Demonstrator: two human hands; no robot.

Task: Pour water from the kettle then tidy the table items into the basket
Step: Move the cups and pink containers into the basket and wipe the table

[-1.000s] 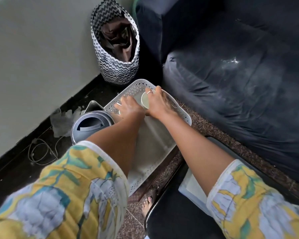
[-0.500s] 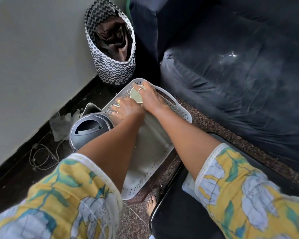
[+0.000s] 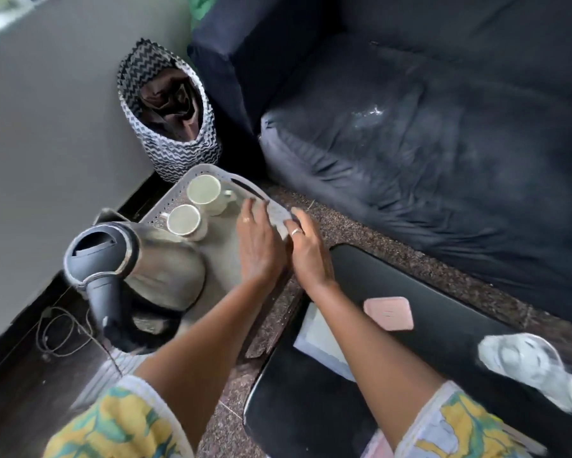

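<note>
A white perforated basket (image 3: pixel 175 193) sits on the floor beside the black table. In its far end stand two white cups, a larger cup (image 3: pixel 208 193) and a smaller cup (image 3: pixel 187 221). A steel kettle (image 3: pixel 165 269) with a grey lid and a black handle stands at the basket's near left. My left hand (image 3: pixel 258 249) hovers over the inside of the basket with its fingers straight. Beside it, my right hand (image 3: pixel 306 252) has its fingertips at the basket's right rim. Neither hand holds anything.
A zigzag-patterned bag (image 3: pixel 169 133) stands behind the basket, against the grey wall. A dark sofa (image 3: pixel 443 127) fills the right. The black table (image 3: pixel 443 328) carries a pink square item (image 3: pixel 388 314), white paper (image 3: pixel 321 342) and a clear glass object (image 3: pixel 522 358). A cable (image 3: pixel 56 332) lies on the floor.
Both hands have let go of the cups at the basket's far end and drawn back to its right rim. The two cups now stand uncovered in the basket.
</note>
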